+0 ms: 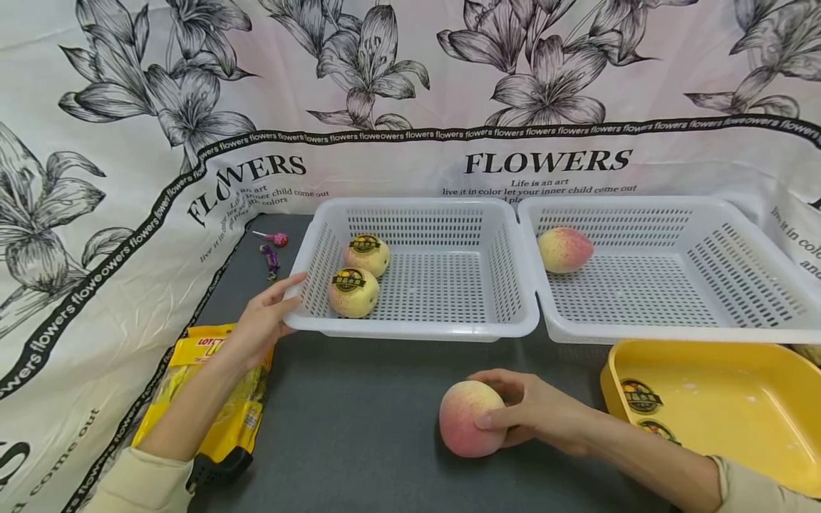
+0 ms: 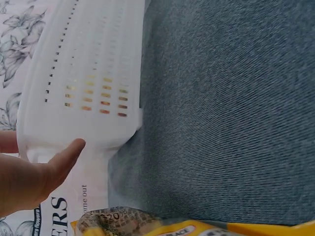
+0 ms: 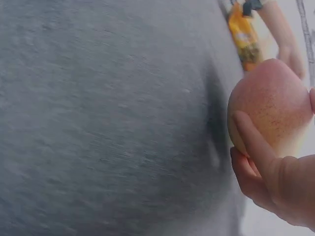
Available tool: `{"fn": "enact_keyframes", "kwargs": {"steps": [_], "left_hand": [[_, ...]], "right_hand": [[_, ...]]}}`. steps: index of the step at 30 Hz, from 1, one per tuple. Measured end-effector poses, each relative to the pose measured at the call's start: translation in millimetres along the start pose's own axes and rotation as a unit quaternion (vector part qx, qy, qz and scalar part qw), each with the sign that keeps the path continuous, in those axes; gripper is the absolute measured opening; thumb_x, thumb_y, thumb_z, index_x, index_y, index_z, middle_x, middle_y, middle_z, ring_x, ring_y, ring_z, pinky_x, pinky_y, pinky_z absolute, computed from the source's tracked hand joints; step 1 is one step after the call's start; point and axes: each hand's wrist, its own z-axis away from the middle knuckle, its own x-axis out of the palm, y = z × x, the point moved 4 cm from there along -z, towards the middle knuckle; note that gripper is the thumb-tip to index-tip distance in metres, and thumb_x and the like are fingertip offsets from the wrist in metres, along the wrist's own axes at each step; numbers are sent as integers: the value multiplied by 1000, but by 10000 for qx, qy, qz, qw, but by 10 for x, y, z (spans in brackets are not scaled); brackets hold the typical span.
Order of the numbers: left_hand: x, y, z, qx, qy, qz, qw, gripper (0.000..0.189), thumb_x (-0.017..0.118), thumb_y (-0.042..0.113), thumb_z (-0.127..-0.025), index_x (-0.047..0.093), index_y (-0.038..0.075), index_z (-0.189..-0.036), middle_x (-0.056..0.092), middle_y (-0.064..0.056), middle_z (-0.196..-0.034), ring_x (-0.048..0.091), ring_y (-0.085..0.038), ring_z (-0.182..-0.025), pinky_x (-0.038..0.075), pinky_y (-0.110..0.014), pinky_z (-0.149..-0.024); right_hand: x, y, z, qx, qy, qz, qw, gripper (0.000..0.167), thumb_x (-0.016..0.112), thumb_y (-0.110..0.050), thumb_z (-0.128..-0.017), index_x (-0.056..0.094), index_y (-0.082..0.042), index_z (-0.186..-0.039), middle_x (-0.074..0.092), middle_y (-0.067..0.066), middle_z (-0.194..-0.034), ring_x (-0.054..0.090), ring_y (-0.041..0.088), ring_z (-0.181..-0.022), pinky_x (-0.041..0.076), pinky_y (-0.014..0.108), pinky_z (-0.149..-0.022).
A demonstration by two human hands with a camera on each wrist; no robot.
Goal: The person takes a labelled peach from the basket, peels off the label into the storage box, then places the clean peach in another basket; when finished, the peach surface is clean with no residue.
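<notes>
My right hand (image 1: 522, 413) grips a pink-and-yellow peach (image 1: 468, 420) over the grey table, thumb and fingers around its side. In the right wrist view, the peach (image 3: 270, 105) shows a gap of shadow between it and the table. My left hand (image 1: 264, 317) holds the left corner of a white perforated basket (image 1: 423, 328); in the left wrist view, the thumb (image 2: 66, 160) lies against the basket's wall (image 2: 83, 128). Two labelled peaches (image 1: 354, 292) sit at the left inside this basket. Another peach (image 1: 566, 249) lies in the right white basket (image 1: 673, 333).
A yellow bin (image 1: 718, 406) with black labels on its inner wall stands at the right front. By my left forearm lies a yellow snack bag (image 1: 224, 420). A lollipop (image 1: 279, 239) and a purple-wrapped candy (image 1: 270, 261) lie left of the basket. Flower-printed cloth (image 1: 385, 164) hangs behind.
</notes>
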Motion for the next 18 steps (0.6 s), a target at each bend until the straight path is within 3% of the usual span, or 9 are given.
{"fn": "enact_keyframes", "kwargs": {"steps": [4, 9, 14, 18], "left_hand": [[-1, -19, 10, 12, -26, 133, 9999, 51, 32, 8, -104, 18, 11, -153, 8, -12, -158, 26, -36, -135, 49, -26, -85], [7, -7, 24, 101, -11, 190, 9998, 51, 33, 9, -104, 18, 11, -153, 8, -13, -157, 25, -38, -135, 49, -25, -83], [18, 8, 41, 139, -84, 223, 9996, 52, 34, 10, -104, 18, 10, -153, 7, -14, -157, 25, -38, -134, 49, -25, -84], [12, 3, 46, 118, -134, 238, 9996, 51, 33, 10, -104, 18, 10, -153, 7, -13, -157, 26, -38, -132, 49, -26, -85]], "right_hand": [[-61, -257, 93, -193, 75, -151, 9997, 61, 66, -14, -89, 37, -2, -142, 46, 20, -131, 54, 34, -106, 50, 49, -86], [-302, -793, 330, -972, 430, 18, 9943, 61, 63, -11, -91, 34, -10, -145, 33, 21, -141, 49, 36, -114, 47, 47, -91], [-898, -1090, 499, -1621, 1086, 177, 9806, 54, 55, -10, -95, 34, -18, -145, 30, 13, -140, 53, 27, -112, 51, 44, -86], [-1384, -1094, 549, -1454, 1542, 71, 9773, 44, 51, -10, -98, 41, -20, -140, 34, 9, -135, 59, 23, -104, 53, 43, -80]]}}
